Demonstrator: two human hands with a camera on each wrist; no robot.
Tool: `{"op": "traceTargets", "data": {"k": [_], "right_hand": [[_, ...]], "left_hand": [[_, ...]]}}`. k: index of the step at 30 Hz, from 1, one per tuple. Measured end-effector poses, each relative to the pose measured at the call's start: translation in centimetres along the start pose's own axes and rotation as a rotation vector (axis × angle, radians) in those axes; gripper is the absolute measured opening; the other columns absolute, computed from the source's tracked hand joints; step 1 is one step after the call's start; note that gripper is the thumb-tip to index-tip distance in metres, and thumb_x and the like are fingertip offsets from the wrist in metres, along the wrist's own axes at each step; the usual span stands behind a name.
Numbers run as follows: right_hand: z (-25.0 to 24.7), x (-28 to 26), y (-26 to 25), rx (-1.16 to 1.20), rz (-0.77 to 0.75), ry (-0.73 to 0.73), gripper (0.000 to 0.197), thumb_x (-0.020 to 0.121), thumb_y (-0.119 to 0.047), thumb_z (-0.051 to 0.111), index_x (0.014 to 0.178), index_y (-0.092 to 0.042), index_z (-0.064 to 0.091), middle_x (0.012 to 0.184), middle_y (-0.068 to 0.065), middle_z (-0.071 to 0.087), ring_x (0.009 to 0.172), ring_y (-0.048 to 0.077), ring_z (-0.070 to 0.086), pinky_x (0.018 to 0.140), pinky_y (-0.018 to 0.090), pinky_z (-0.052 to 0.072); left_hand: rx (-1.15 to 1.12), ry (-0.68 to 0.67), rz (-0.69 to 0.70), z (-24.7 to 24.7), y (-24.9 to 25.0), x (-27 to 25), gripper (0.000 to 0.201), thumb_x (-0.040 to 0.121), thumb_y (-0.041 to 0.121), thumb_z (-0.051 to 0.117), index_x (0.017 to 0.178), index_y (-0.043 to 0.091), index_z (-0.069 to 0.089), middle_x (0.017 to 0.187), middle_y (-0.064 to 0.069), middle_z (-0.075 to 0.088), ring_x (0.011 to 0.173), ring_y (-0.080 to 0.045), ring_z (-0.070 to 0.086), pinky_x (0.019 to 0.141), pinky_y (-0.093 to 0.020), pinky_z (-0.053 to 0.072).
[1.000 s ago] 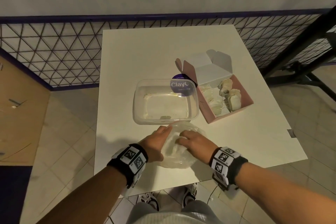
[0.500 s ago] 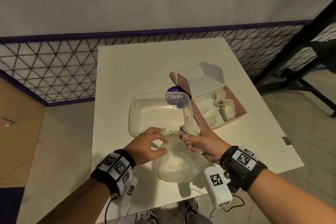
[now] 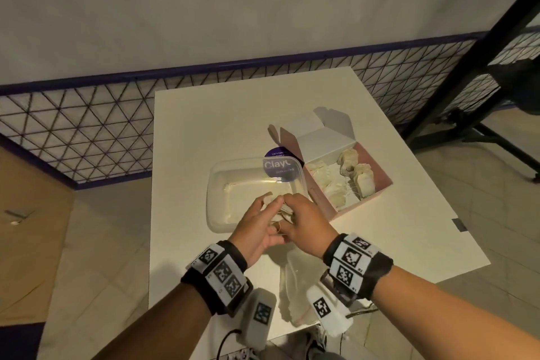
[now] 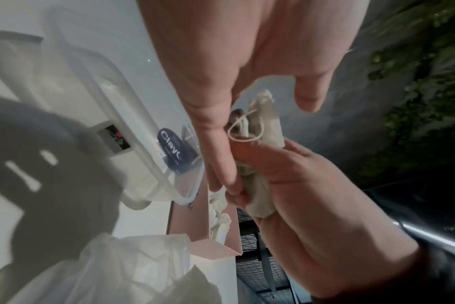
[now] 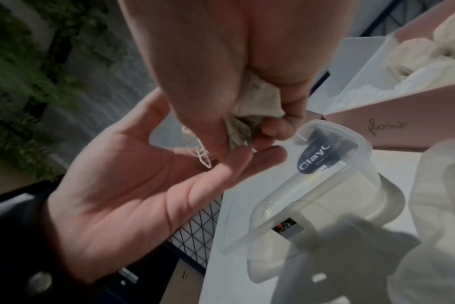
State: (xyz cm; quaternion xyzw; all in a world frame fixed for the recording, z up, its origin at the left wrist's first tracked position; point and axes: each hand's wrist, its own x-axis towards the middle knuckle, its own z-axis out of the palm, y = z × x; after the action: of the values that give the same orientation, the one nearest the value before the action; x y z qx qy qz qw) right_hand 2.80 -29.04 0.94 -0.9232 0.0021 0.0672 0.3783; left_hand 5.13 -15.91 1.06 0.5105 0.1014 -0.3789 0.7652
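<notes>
Above the near right corner of the clear plastic container (image 3: 211,199), both hands meet around a small cream drawstring pouch (image 4: 264,127). The right hand (image 3: 306,225) grips the pouch, its fingers and thumb curled round the crumpled lower half, so that only the gathered top and a bit of cloth show between the knuckles. The left hand (image 3: 257,231) lies against it from the other side with its palm turned up and its fingers nearly straight. The fingertips touch the cloth, and the thumb stands a little apart from the pouch's top. A thin white string (image 4: 243,138) loops loosely out of the pouch's neck between the two hands. The pouch is held in the air, clear of the white table (image 3: 219,126).

The container stands open on the table and bears a round dark purple label (image 3: 282,168) at its far right corner. Just to its right, touching or nearly so, sits an open pink box (image 3: 378,174) with more cream pouches (image 3: 363,185) heaped inside. A crumpled clear plastic bag (image 3: 295,286) lies on the near edge of the table, below the wrists.
</notes>
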Motion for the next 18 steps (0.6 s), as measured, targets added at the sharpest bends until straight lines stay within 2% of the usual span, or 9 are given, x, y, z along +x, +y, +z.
{"op": "traceTargets", "data": {"k": [3,7,9,11,12,14,15,16,18], "right_hand": [[0.1,-0.2,-0.1,-0.039,-0.039,-0.026,0.042,0.081,-0.009,0.061,0.122,-0.012,0.053,0.105,0.009,0.053,0.081,0.015,0.048,0.073,0.022,0.036],[0.0,-0.1,0.1,0.053,-0.043,-0.08,0.061,0.078,-0.017,0.071,0.133,-0.016,0.045,0.123,0.007,0.052,0.108,0.017,0.053,0.089,0.019,0.038],[-0.2,0.0,0.1,0.126,-0.015,-0.094,0.072,0.074,-0.024,0.077,0.137,-0.017,0.041,0.129,0.005,0.05,0.116,0.014,0.049,0.094,0.018,0.037],[-0.7,0.0,0.1,0.248,0.032,-0.085,0.077,0.069,-0.025,0.082,0.135,-0.02,0.042,0.129,-0.001,0.05,0.117,0.01,0.048,0.098,0.018,0.038],[-1.0,-0.2,0.0,0.322,0.063,-0.077,0.077,0.068,-0.024,0.083,0.134,-0.021,0.043,0.126,-0.006,0.051,0.115,0.005,0.048,0.097,0.013,0.037],[-1.7,-0.6,-0.2,0.402,0.122,-0.072,0.072,0.069,-0.022,0.082,0.131,-0.023,0.046,0.115,-0.02,0.049,0.105,-0.011,0.045,0.087,0.0,0.033],[-2.0,-0.7,-0.3,0.434,0.152,-0.072,0.067,0.071,-0.021,0.081,0.129,-0.024,0.048,0.11,-0.023,0.048,0.098,-0.013,0.046,0.082,0.0,0.035],[-2.1,-0.8,-0.3,0.499,0.19,-0.076,0.06,0.074,-0.019,0.079,0.126,-0.024,0.05,0.107,-0.021,0.05,0.089,-0.009,0.05,0.077,0.005,0.04],[-2.4,-0.9,-0.3,0.735,0.277,-0.083,0.046,0.08,-0.01,0.072,0.121,-0.021,0.054,0.1,-0.004,0.059,0.073,0.01,0.057,0.065,0.019,0.049]], "left_hand": [[-0.064,0.029,-0.011,-0.1,-0.1,0.2,0.042,0.095,0.031,0.055,0.13,0.008,0.051,0.131,-0.018,0.057,0.095,-0.03,0.067,0.08,-0.046,0.057],[-0.039,0.112,0.0,-0.5,-0.3,0.4,0.021,0.098,0.011,0.048,0.115,0.005,0.059,0.117,-0.02,0.06,0.1,-0.031,0.063,0.078,-0.042,0.057],[-0.036,0.149,0.001,-0.9,-0.3,0.5,0.02,0.098,0.008,0.048,0.113,0.004,0.06,0.11,-0.021,0.061,0.092,-0.03,0.062,0.07,-0.038,0.055],[-0.059,0.188,0.015,-1.3,0.0,0.4,0.018,0.097,0.005,0.046,0.106,0.005,0.062,0.099,-0.02,0.063,0.081,-0.028,0.063,0.064,-0.034,0.052],[-0.074,0.205,0.025,-1.5,0.2,0.4,0.019,0.097,0.004,0.045,0.104,0.005,0.062,0.095,-0.02,0.064,0.078,-0.028,0.064,0.061,-0.034,0.054],[-0.111,0.22,0.033,-1.9,0.6,0.2,0.018,0.097,0.003,0.045,0.104,0.003,0.062,0.09,-0.02,0.065,0.074,-0.028,0.066,0.059,-0.033,0.058],[-0.124,0.223,0.028,-2.1,0.7,0.2,0.018,0.096,0.003,0.046,0.104,0.003,0.061,0.091,-0.022,0.065,0.074,-0.029,0.066,0.059,-0.033,0.058],[-0.132,0.223,0.021,-2.2,0.8,0.2,0.017,0.096,0.003,0.046,0.103,0.003,0.062,0.094,-0.023,0.064,0.076,-0.03,0.066,0.059,-0.033,0.059],[-0.141,0.233,0.016,-2.4,1.0,0.1,0.016,0.095,0.002,0.046,0.1,0.004,0.062,0.099,-0.026,0.063,0.077,-0.032,0.065,0.061,-0.033,0.058]]}}
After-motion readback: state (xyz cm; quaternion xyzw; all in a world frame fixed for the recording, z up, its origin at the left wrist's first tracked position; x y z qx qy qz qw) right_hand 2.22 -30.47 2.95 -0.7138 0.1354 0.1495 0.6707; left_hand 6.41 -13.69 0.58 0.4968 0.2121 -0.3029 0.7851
